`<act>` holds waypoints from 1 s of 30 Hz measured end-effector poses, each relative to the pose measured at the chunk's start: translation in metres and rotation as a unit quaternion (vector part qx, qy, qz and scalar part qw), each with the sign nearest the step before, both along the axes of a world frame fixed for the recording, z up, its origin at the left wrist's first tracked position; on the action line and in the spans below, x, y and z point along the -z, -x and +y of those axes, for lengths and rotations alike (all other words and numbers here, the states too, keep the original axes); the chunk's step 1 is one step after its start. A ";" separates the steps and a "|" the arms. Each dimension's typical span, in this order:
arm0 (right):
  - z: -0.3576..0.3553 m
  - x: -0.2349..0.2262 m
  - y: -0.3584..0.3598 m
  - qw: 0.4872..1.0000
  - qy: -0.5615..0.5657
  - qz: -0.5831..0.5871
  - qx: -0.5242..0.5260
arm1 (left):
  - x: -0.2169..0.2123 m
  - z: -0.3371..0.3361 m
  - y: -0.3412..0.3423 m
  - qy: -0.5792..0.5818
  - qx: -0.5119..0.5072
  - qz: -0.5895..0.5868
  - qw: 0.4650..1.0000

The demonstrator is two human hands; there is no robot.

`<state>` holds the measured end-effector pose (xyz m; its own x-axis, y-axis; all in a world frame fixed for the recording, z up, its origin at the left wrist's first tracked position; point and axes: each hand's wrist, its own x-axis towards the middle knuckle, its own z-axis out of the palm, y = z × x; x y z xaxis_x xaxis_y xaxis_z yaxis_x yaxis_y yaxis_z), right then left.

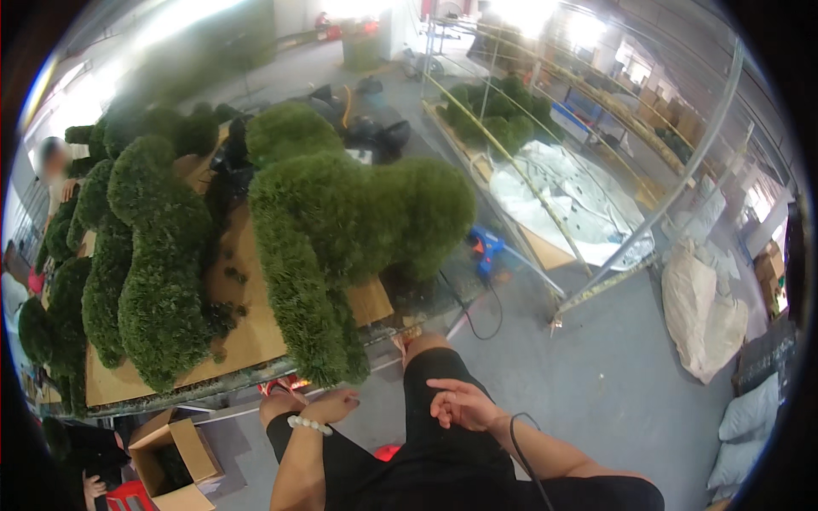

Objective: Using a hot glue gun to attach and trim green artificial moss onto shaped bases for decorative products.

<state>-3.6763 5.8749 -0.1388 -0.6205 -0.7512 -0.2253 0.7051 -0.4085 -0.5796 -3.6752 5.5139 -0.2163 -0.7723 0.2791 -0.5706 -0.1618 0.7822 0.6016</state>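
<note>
A large green artificial-grass animal figure stands on the plywood-topped worktable (others lie beside it). Below its leg, the left hand, beaded bracelet at the wrist, rests loosely curled on the knee; the right hand lies open-fingered on the thigh, empty.

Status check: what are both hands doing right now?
Left hand open on knee. Right hand open on thigh, empty. Green turf animal figure just ahead on table, untouched. Black cable crosses right forearm.
</note>
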 end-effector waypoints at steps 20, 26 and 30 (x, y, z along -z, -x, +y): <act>-0.022 0.005 0.001 1.000 -0.007 -0.026 0.005 | -0.005 -0.010 -0.020 0.009 -0.033 0.031 0.999; -0.021 0.008 0.001 0.998 -0.051 -0.021 0.031 | -0.035 -0.017 -0.039 -0.006 -0.063 0.118 0.991; -0.023 0.005 0.003 0.996 -0.074 -0.010 0.039 | -0.075 -0.032 -0.063 0.037 -0.194 0.292 0.936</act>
